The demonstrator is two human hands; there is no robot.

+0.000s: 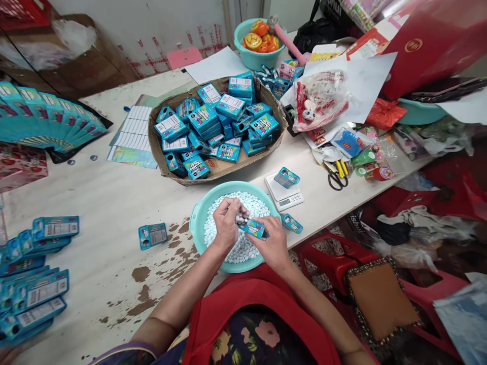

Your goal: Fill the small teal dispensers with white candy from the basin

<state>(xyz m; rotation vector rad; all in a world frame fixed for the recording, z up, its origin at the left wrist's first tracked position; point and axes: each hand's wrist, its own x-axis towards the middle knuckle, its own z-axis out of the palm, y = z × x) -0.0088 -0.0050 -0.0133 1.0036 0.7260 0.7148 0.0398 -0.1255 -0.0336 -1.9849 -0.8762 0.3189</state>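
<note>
Over a mint-green basin point(195, 238) of small white candies point(224, 248), my right hand point(274, 243) grips a small blue candy box point(254, 228), tilted with one end toward my other hand. My left hand point(227, 219) is closed round a few white candies point(242, 217) at that end of the box. A white digital scale point(291, 201) stands just right of the basin, with a blue box point(287, 177) on its plate. Another blue box point(292, 223) lies beside the scale, and one more point(152, 236) is on the table left of the basin.
Behind the basin, a cut-down cardboard carton point(216, 175) holds many blue boxes. More boxes point(41, 294) are stacked at the left edge. Scissors point(337, 177) and plastic packets lie to the right. A basin of orange toys point(258, 43) stands at the back. Red stools point(331, 258) are below the table.
</note>
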